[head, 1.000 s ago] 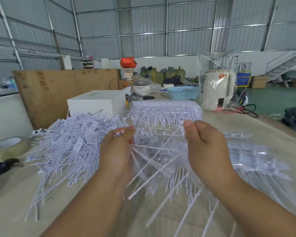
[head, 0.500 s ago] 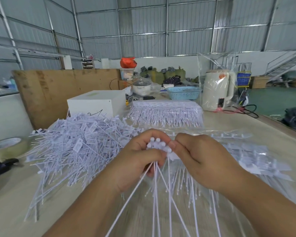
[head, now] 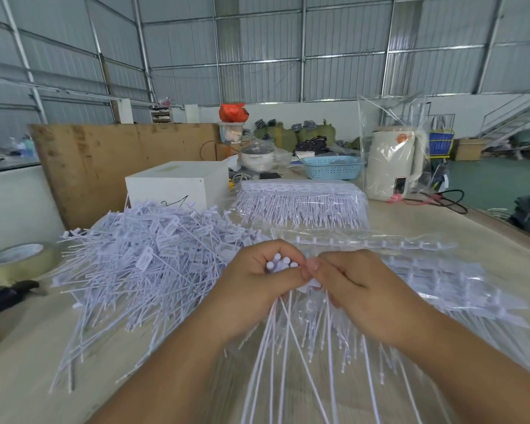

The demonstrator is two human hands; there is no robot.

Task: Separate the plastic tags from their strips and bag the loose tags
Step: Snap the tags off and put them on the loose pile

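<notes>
Nearest the camera, both forearms reach forward over the pale wooden worktop [head: 487, 240], the hands meeting at centre. The left hand [head: 257, 289] is curled into a fist around a small bunch of white plastic tags [head: 280, 266], their round heads poking out the top and the thin tails [head: 276, 347] hanging down toward the camera; bunching them likely keeps detached tags aligned for bagging. The right hand [head: 352, 289] pinches thumb and forefinger against the same bunch at a flat white tab [head: 308, 283], probably adding or pulling off another tag.

Under and right of the hands lie white tags on strips inside clear plastic bags [head: 441, 280], kept close for picking. Left, a big heap of loose white tags [head: 141, 258] spreads over the worktop, not bagged yet. A roll of clear packing tape [head: 19, 261] and a black-handled tool [head: 10, 296] sit at the far left.

Further back: another clear-wrapped bundle of tag strips [head: 300, 200], a white box [head: 178, 185], a blue plastic basket [head: 331, 168], a cream kettle in plastic wrap [head: 392, 163].
</notes>
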